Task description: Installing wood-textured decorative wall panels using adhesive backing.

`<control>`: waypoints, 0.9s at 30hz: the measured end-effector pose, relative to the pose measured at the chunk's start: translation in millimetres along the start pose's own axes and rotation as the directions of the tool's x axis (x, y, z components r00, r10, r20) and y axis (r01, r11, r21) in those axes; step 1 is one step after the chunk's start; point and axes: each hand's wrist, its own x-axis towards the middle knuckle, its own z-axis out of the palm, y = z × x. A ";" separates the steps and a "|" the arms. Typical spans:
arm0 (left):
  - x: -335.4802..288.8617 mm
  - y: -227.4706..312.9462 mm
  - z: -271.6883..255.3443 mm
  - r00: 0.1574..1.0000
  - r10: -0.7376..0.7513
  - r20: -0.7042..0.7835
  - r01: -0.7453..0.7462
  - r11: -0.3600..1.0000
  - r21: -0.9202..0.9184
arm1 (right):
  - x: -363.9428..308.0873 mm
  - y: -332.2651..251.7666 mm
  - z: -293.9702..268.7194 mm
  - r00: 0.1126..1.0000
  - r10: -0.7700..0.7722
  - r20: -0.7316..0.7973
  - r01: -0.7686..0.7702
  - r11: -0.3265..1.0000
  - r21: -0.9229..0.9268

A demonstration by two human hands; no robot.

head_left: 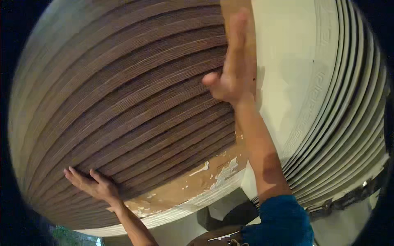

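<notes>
A large brown ribbed panel (143, 90) fills most of the view, its long grooves curving across from left to right. My left hand (94, 187) rests on the panel's lower left part, fingers stretched out and thumb apart, holding nothing. Farther up, my right hand (234, 61) is at the panel's right-hand edge, over a tan border strip (249, 37). Its fingers are straight and together, the thumb sticks out to the left, and the palm is slightly blurred. Whether that palm presses on the panel or only hovers I cannot tell.
Below the panel runs a tan board (176, 188) with flaking white patches. A smooth cream surface (283, 53) lies to the right, bordered by raised pattern trim and grooved moulding (344, 131). A dark angular shape (236, 211) shows near the bottom, beside my blue sleeve (283, 221).
</notes>
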 end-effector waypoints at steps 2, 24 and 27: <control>-0.2 -0.4 -2.0 1.000 -0.007 -0.005 0.007 1.000 0.010 | 1.2 -5.1 -9.5 0.997 -0.026 -0.075 0.034 0.994 0.101; 0.3 -2.3 -2.1 0.999 -0.024 0.025 0.025 0.999 -0.044 | 35.5 -5.5 16.7 0.955 -0.206 -0.213 0.269 0.903 0.335; 1.0 -3.4 -6.7 0.998 -0.049 0.031 0.050 0.999 -0.017 | 25.2 6.3 5.1 0.988 -0.086 -0.132 0.099 0.991 0.092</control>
